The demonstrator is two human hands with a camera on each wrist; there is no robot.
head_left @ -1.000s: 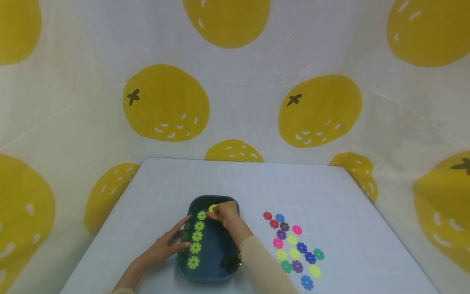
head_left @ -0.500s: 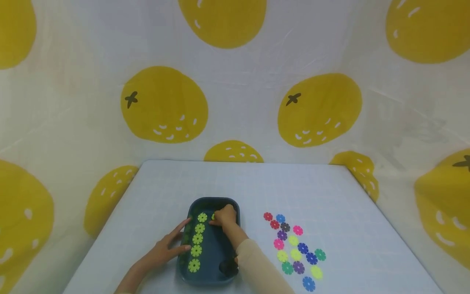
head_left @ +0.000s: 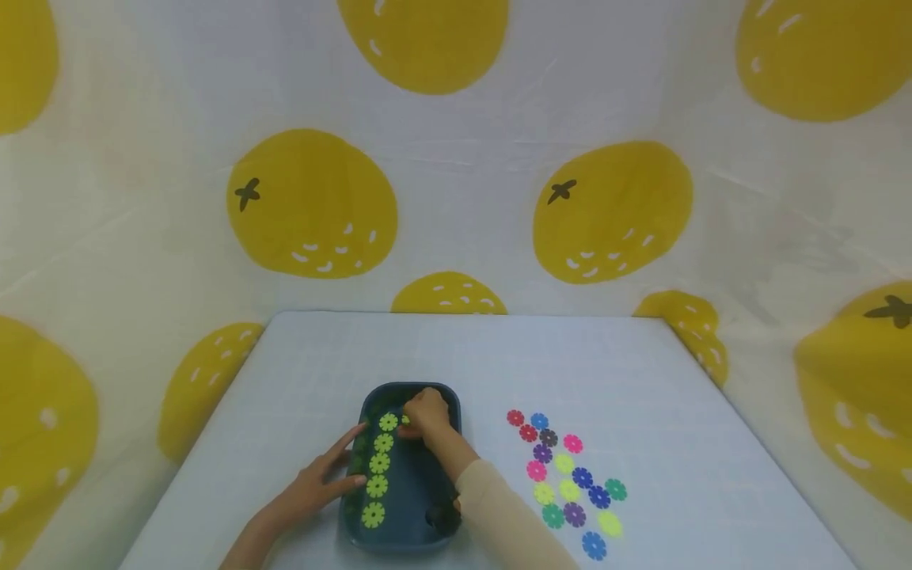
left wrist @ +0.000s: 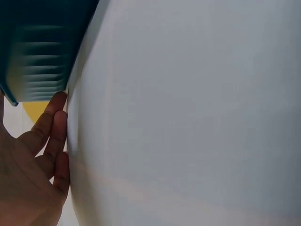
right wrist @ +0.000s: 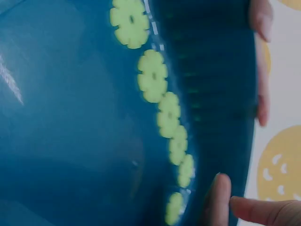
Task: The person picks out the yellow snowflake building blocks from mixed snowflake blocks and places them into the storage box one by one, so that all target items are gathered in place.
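Note:
A dark blue-green tray [head_left: 416, 491] has a column of yellow snowflake building discs [head_left: 379, 462] along its left side. My right hand [head_left: 427, 412] reaches into its far end, fingers curled at another yellow snowflake building disc [head_left: 405, 419], which they partly cover. That contact is hard to see. This disc [right wrist: 174, 208] shows in the right wrist view at the row's end, offset inward. My left hand [head_left: 309, 483] rests at the tray's left side, thumb on the rim, fingers extended. In the left wrist view its fingertips [left wrist: 58, 99] are by the ribbed tray wall [left wrist: 42, 61].
Loose snowflake building discs in several colours lie on the white table [head_left: 684, 443] right of the tray, among them a red disc [head_left: 515, 417], a pink disc [head_left: 537, 470] and a blue disc [head_left: 594, 545]. Behind hangs a curtain [head_left: 456, 198] printed with yellow fruit.
My right hand has brought the yellow disc down and slightly left, beside the far end of the column. The left hand stays in place at the tray's side.

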